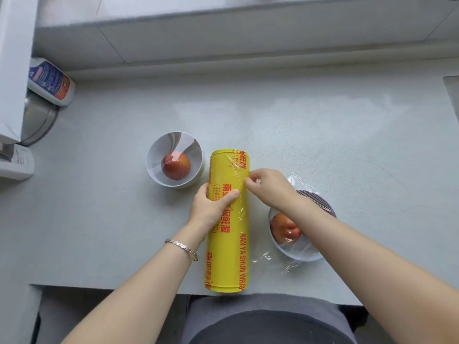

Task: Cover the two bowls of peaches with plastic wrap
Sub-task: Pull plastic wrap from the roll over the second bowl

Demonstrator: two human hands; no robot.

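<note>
Plastic wrap roll (pixel 227 219), yellow with red lettering, is lying lengthwise on the bench (pixel 99 207) between the two bowls, its near end at the bench edge. I am pressing my left hand (pixel 211 207) down over its middle, fingers curled on it, while my right hand (pixel 268 188) is pinching at the loose film edge on the roll's right side. The right bowl (pixel 301 252) is already looking sealed, film crinkling around its peach (pixel 285 227). The left bowl (pixel 173 158) and its peach (pixel 176 166) are sitting uncovered, I think. Next I am needing to peel a sheet free and draw it out wide enough.
</note>
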